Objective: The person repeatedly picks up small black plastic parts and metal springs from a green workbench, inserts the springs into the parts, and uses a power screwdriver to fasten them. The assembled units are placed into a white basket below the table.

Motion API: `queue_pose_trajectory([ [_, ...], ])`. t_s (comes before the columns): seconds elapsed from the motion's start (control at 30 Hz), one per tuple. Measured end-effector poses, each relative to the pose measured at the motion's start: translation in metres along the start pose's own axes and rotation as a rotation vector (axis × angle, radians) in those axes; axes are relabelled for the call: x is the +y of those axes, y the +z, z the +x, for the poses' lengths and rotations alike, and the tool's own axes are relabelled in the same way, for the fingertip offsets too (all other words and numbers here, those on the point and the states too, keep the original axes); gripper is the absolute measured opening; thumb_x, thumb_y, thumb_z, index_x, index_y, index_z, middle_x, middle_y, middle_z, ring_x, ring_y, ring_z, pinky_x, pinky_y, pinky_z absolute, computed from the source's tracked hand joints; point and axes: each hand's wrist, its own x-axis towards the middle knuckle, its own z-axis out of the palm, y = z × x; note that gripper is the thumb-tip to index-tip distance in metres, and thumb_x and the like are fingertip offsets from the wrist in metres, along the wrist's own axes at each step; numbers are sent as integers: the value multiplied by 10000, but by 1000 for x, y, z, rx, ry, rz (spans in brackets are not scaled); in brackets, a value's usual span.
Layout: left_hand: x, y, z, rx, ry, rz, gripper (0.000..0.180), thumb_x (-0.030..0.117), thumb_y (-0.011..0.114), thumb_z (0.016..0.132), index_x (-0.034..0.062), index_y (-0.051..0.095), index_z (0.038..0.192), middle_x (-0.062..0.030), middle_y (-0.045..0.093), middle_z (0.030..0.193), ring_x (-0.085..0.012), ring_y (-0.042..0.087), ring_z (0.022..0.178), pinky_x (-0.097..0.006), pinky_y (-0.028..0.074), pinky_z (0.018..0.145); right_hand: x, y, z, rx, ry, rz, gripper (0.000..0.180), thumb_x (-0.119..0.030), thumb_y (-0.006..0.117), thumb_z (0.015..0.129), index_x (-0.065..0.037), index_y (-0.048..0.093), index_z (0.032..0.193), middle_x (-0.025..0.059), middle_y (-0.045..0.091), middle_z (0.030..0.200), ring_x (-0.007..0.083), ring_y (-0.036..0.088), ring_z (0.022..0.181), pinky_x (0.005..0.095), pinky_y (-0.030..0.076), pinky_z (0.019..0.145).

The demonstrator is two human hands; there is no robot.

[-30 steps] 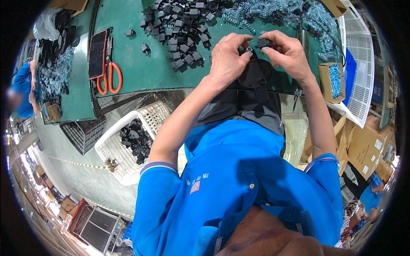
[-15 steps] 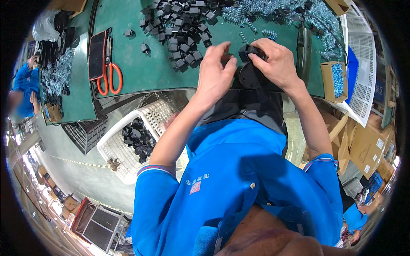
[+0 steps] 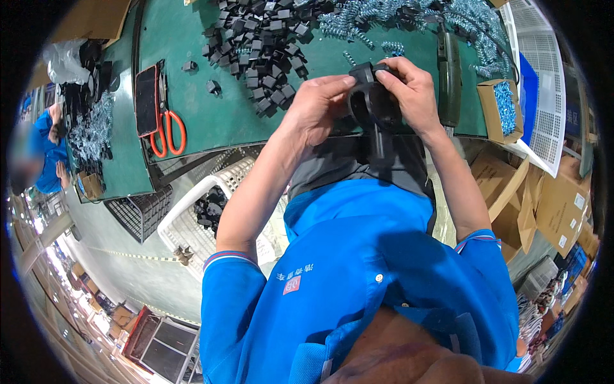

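Observation:
In front of me, over the near edge of the table, is a black plastic part [image 3: 382, 109] with round, hollow sections and a stem pointing toward my lap. My left hand [image 3: 316, 105] pinches its upper left side, with thumb and index finger at the top. On the other side, my right hand [image 3: 412, 96] grips it, thumb on top and fingers curled behind. A heap of small black plastic blocks [image 3: 259, 61] lies beyond my left hand. Light-blue coil springs [image 3: 348, 25] are spread at the far side, a few near the held part.
Orange-handled scissors [image 3: 167, 131] and a red-edged phone [image 3: 147, 102] lie on the green table [image 3: 192, 118] at left. A dark green tool [image 3: 449, 77] and a small box of springs [image 3: 502, 112] stand right. Below left is a white basket [image 3: 182, 224] with black parts.
My left hand has come right and closed on the black plastic part. The part has turned, so its hollow round sections and stem now show. The view has shifted slightly.

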Motion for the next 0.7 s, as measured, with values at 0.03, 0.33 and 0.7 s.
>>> queue_pose_trajectory([
  [0.03,-2,2,3,-78,-39,-36,292,161,597,964,-33,614,1181,-91,700,1028,-163,679,910,-281,536,786,-4,-3,-4,-1,-9,57,205,-143,680,883,31,667,990,27,649,785,85,575,696,255,470,626],
  [0.33,-45,43,-24,-52,334,16,296,157,561,998,19,604,1256,0,650,1028,-57,574,823,-205,475,705,-36,-16,-49,53,20,227,199,-89,680,880,34,659,1035,30,649,851,91,580,719,236,475,630],
  [0.7,-47,42,-43,-228,155,-25,319,150,597,966,-26,605,1233,-93,669,1106,-152,651,932,-282,539,822,-31,-13,-88,159,-191,216,202,-13,682,827,36,667,1021,94,649,864,134,608,763,278,483,679],
])
